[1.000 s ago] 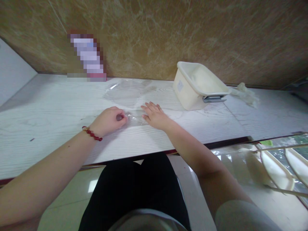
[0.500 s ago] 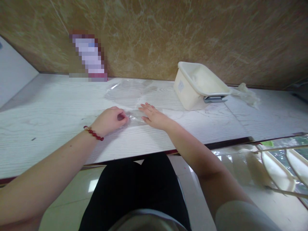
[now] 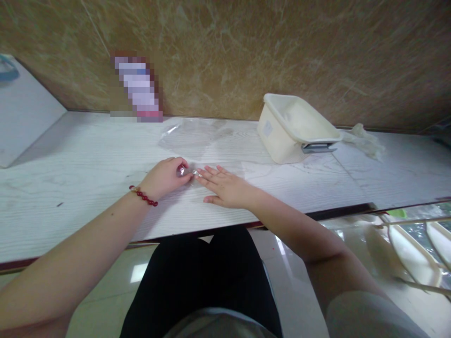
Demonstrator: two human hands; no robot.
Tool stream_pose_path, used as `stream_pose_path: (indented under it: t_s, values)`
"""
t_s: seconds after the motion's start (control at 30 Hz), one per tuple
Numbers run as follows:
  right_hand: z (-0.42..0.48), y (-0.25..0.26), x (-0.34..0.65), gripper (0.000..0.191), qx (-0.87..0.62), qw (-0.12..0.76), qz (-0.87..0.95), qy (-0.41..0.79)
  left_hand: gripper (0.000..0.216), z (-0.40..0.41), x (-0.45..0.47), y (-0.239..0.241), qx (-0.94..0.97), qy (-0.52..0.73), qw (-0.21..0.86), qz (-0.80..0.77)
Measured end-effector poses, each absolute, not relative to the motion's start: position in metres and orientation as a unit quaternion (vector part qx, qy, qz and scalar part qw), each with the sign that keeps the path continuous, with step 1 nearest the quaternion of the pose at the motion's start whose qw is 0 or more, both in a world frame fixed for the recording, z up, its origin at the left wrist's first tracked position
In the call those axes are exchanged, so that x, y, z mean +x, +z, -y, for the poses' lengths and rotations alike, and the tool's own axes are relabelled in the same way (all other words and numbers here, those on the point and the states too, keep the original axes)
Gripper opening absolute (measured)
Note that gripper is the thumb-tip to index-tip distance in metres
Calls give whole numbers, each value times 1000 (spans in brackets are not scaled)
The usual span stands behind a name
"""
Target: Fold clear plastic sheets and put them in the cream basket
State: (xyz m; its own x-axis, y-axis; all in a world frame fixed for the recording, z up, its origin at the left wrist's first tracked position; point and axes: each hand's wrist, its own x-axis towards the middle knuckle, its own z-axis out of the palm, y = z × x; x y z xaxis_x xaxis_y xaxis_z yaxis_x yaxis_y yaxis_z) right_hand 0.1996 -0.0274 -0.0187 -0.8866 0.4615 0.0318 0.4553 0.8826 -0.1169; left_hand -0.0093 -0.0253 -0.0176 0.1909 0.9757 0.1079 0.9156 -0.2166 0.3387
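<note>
A clear plastic bag (image 3: 195, 172) lies on the white wood-grain table (image 3: 105, 141) between my hands. My left hand (image 3: 168, 177), with a red bead bracelet at the wrist, is closed and pinches the bag's left end. My right hand (image 3: 225, 187) lies flat over the bag with fingers spread, its fingertips close to the left hand's. Part of the bag is hidden under the right palm. Just behind my hands, another flat piece of clear plastic (image 3: 190, 134) rests on the table.
A cream plastic bin (image 3: 278, 141) with a grey handle stands at the back right, by the marbled wall (image 3: 218, 56). Crumpled clear plastic (image 3: 366, 141) lies to its right. A white panel (image 3: 28, 112) borders the left. At lower right stands a rack with white bins (image 3: 412, 249).
My right hand has slid left and a little nearer to me along the bag, closing on my left hand. The left hand keeps its pinch. The whole view has shifted slightly.
</note>
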Motion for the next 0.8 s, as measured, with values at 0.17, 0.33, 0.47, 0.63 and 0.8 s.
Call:
stream_pose_path:
  t_s: [0.17, 0.33, 0.47, 0.63, 0.8]
  values:
    - [50, -25, 202, 67, -263, 14, 964, 45, 29, 25, -10, -19, 780, 148, 84, -602]
    - [54, -27, 205, 67, -276, 14, 960, 51, 27, 25, -11, -18, 786, 140, 66, -598]
    - [53, -26, 204, 67, -277, 19, 959, 54, 31, 31, -11, -11, 784, 135, 6, -606]
    - [54, -24, 203, 67, -280, 17, 958, 56, 48, 55, 2, -5, 867, 95, -6, -490]
    - [55, -23, 202, 67, -287, 15, 956, 58, 67, 72, 17, -22, 891, 44, -2, -452]
